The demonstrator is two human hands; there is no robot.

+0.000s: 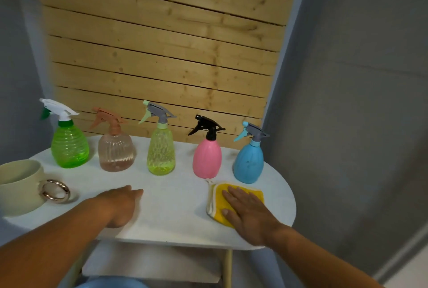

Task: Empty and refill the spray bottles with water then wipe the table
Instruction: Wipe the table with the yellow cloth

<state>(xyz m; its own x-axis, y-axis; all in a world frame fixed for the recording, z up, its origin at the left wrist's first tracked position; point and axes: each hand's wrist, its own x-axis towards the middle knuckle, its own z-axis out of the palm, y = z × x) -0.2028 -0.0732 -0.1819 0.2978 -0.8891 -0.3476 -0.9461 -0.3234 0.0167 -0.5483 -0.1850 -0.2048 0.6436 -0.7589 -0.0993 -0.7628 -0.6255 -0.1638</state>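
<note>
Head view, near to far. Right hand [246,211] lies flat, fingers straight and together, pressing the folded yellow microfibre cloth with white trim [218,197] onto the white oval desk [176,209], near the desk's right end and just in front of the bottles. Left hand [120,204] rests on the desk toward the front edge, left of centre; fingers look loosely extended and hold nothing, though their tips are partly hidden.

Cloth: soft, light, limp. Judged to slide easily under a flat palm; it may bunch if pushed from one corner only.

At the left end stands a large cream ceramic mug with a metallic ring handle [19,186], partly cut off by the frame.

Along the back edge, a row of five plastic trigger spray bottles, upright and apart:
- green ribbed bottle [69,146]
- clear pink-tinted bottle [115,151], little liquid visible
- yellow-green bottle [161,151]
- opaque pink bottle [206,158]
- opaque blue bottle [249,160]

Fill level in the opaque pair cannot be told. Judged light, smooth, easily tipped; best gripped at the neck.

Open room: front-centre strip between the hands. The cloth sits close to the pink and blue bottles, and the rounded right edge is near, so wiping strokes toward the left look safest.
</note>
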